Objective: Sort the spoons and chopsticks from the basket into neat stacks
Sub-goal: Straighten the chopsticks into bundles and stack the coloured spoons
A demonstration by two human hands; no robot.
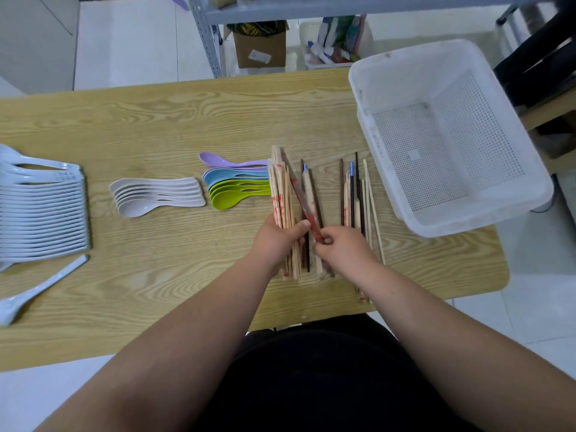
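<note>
The left grip [276, 238] is curled round a bundle of pale wooden chopsticks [280, 194] with red print. The thumb lies across the top of the bundle. The bundle rests on the bench [187, 120] and points away from the person, and its near ends stick out below the palm.

The right grip [346, 247] pinches the near end of a red chopstick [297, 194] between thumb and forefinger, just beside the left thumb. From the pinch, the red chopstick slants away and to the left across the top of the bundle.

Under and between the two grips lie a few more dark and pale chopsticks [313, 194]. A loose group of mixed chopsticks [355, 198] lies to the right of them, near the white basket [361, 88], which stands at the bench's right end.

Left of the bundle, and touching it with their handles, are nested green spoons [237, 194], blue spoons [224, 176] and a purple spoon [230, 162]. Further left is a stack of grey-white spoons [156, 191]. At the far left edge is a long row of white spoons [43, 213], with one white spoon [40, 291] lying apart below it.
</note>
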